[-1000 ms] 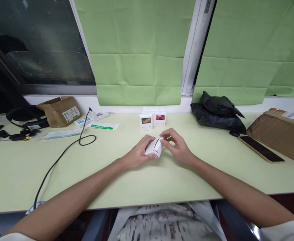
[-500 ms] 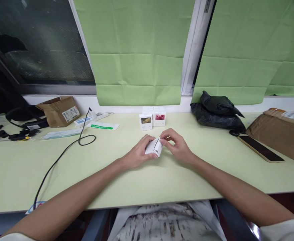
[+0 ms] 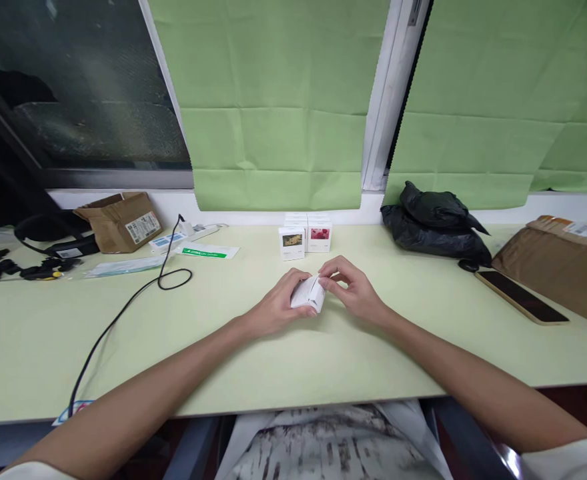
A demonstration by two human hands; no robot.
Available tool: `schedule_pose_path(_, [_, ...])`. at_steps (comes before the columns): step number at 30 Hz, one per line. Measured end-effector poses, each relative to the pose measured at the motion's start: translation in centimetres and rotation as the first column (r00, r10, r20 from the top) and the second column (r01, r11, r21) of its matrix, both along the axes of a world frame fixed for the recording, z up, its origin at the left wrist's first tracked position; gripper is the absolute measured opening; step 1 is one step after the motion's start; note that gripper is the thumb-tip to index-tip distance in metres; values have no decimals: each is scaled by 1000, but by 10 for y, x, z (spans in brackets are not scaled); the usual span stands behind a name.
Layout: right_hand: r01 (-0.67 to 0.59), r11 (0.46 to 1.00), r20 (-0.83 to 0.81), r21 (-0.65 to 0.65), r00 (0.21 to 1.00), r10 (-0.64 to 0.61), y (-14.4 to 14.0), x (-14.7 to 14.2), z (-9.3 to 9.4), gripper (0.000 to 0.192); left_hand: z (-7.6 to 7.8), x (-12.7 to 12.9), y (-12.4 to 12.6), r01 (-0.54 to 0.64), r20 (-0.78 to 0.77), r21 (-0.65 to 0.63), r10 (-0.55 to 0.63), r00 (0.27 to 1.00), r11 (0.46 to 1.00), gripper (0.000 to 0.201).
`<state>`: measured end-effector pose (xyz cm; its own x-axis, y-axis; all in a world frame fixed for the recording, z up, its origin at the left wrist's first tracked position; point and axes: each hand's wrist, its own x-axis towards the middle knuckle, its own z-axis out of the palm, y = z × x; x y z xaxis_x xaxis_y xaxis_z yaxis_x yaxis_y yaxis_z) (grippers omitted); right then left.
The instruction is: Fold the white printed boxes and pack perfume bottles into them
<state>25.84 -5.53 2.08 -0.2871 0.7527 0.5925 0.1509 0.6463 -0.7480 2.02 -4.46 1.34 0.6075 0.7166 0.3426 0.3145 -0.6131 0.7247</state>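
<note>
A small white cardboard box (image 3: 304, 295) is held tilted above the table, its flap end turned to the right. My left hand (image 3: 276, 303) wraps round it, thumb along the near side and fingers behind. At the flap end, the bent fingers and thumb of my right hand (image 3: 351, 291) pinch the edge of the flap. A thin dark slit still shows along that edge. Beyond my hands stand several similar white boxes in a cluster; the front left one (image 3: 292, 244) bears a yellowish picture, and the one beside it (image 3: 319, 237) a red picture.
A black cable (image 3: 118, 313) curls across the left of the table (image 3: 233, 373). Behind it are an opened brown carton (image 3: 118, 223) and a green-striped packet (image 3: 206, 251). To the right lie a black plastic bag (image 3: 433, 223), a phone (image 3: 521, 297) and a brown parcel (image 3: 558, 267).
The dark gap at the flap of the held box has narrowed under my right fingers. Both hands stay in nearly the same place.
</note>
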Motion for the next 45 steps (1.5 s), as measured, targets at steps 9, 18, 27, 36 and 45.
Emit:
schedule_pose_path(9, [-61, 987, -54, -148, 997, 54, 6, -1, -5, 26, -1, 2, -1, -23, 28, -10, 23, 999, 1000, 67])
schedule_pose_path(18, [-87, 994, -45, -63, 995, 84, 5, -2, -2, 25, -2, 0, 4, 29, 67, -41, -26, 997, 999, 65])
schedule_pose_path(27, [-69, 997, 29, -28, 997, 69, -1, -3, -1, 19, 1, -2, 4, 56, 46, -59, -53, 998, 997, 65])
schedule_pose_path(36, [-134, 956, -134, -260, 986, 102, 7, -5, -9, 41, 0, 0, 1, 63, 73, -60, -59, 996, 996, 67])
schedule_pose_path(45, [-23, 969, -204, -247, 978, -29, 8, -8, -8, 38, 2, 3, -2, 123, 165, -116, -103, 981, 986, 59])
